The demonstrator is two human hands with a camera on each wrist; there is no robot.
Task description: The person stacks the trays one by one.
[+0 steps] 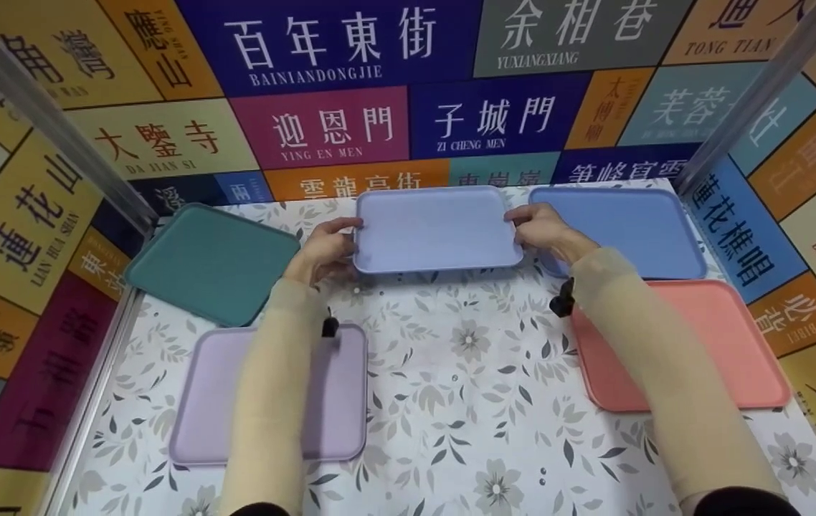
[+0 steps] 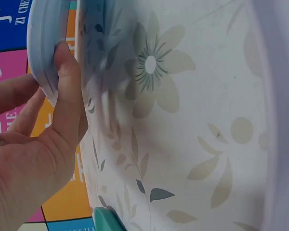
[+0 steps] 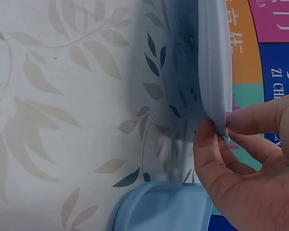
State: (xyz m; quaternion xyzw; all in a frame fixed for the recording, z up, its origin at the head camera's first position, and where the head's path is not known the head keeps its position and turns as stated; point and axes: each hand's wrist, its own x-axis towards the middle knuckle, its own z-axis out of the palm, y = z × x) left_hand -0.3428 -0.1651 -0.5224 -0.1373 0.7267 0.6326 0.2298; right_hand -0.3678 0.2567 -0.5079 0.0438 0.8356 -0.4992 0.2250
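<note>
A light periwinkle tray (image 1: 439,231) is held at the back middle of the table, between both hands. My left hand (image 1: 328,249) grips its left short edge, thumb and fingers on opposite faces. On the right short edge, my right hand (image 1: 546,228) pinches the rim in the same way. Both wrist views show the tray (image 2: 44,43) raised off the tabletop, casting a shadow on it. Under my left forearm lies a lilac tray (image 1: 340,394). A blue tray (image 1: 623,229) lies just right of my right hand, and a coral tray (image 1: 709,337) is partly under my right forearm.
A dark green tray (image 1: 214,261) lies angled at the back left, close to the left hand. The white floral tabletop (image 1: 465,387) is bounded by panels with Chinese lettering (image 1: 322,129) at the back and sides. Metal posts (image 1: 759,86) stand at the corners.
</note>
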